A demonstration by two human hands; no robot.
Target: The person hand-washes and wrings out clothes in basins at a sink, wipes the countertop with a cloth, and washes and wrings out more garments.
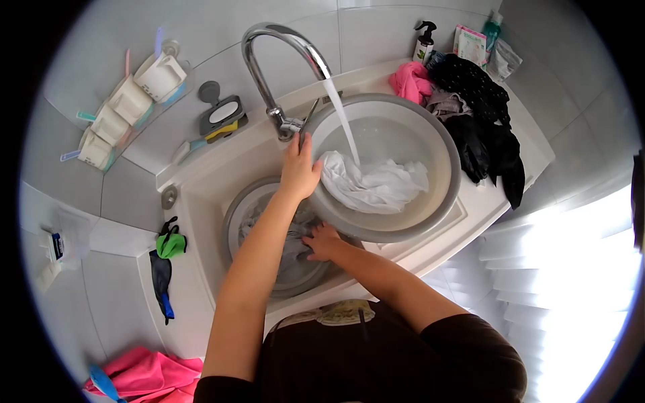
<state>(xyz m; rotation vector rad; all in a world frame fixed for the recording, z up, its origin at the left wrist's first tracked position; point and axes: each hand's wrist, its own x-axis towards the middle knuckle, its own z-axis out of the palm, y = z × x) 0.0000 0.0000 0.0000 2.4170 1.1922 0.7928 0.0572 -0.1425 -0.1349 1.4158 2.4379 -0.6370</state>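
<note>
Left hand (300, 171) half-open, fingers extended towards the base of the running faucet (285, 67), contact unclear; right hand (324, 243) open, fingers spread at the grey laundry (295, 243) in the lower basin (232, 221), no grip visible; left forearm (259, 258) crosses that basin, hiding part; upper basin (451, 181) just beside left hand, white cloth (376, 188) lying in its water; right of it, pink cloth (411, 82) and dark clothes (477, 87) heaped on the desk (534, 153); spray bottle (423, 46) behind; cups (131, 101) along the left wall.
</note>
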